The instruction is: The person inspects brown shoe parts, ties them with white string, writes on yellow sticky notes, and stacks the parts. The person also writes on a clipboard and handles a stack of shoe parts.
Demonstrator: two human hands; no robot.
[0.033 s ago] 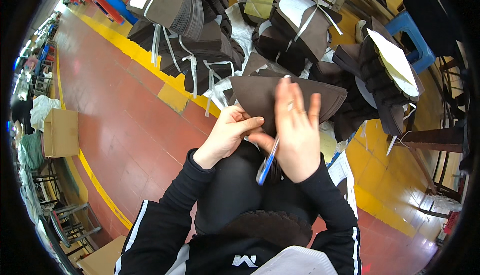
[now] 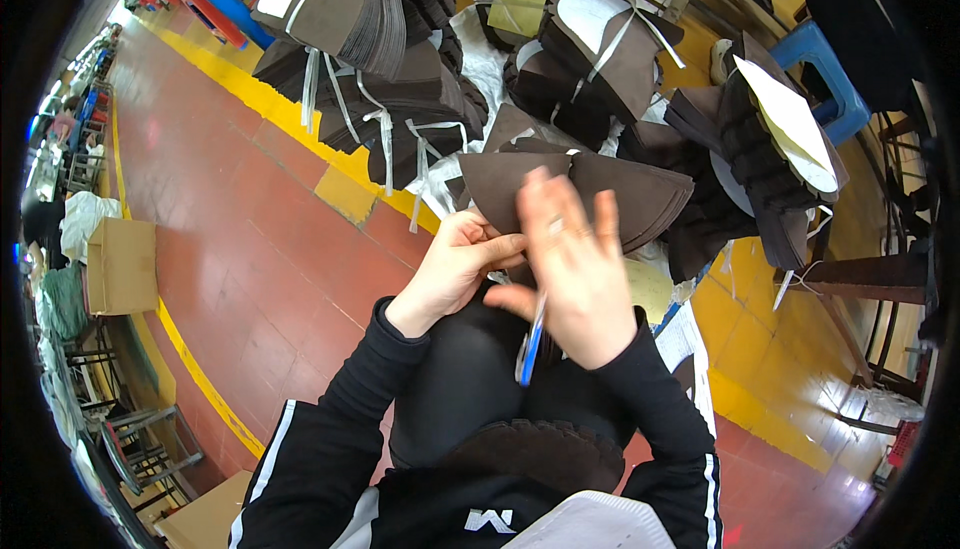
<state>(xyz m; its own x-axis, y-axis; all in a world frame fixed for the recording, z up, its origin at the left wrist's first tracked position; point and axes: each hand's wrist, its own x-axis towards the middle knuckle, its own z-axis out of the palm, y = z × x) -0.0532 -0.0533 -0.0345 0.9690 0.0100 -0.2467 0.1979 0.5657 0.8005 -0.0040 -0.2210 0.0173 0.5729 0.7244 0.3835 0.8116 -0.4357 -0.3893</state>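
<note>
A stack of dark brown fan-shaped cut pieces lies in front of my knees, its curved edges slightly fanned out at the right. My left hand pinches the stack's near left edge between thumb and fingers. Over the middle of the stack is my right hand, somewhat blurred, fingers stretched out and thumb apart. A blue and white pen is tucked in this hand by the thumb, its blue end hanging toward my lap. Whether the right fingers touch the pieces I cannot tell. Another brown piece with a notched edge rests on my lap.
Beyond the stack are bundles of brown pieces tied with white strips. More tied bundles are piled at the far left, others at the right. A blue stool stands far right; a cardboard box sits left across the tiled floor.
My right hand has shifted left and slightly nearer over the stack, and the pen has tilted more upright with it. My left hand stays at the edge.
</note>
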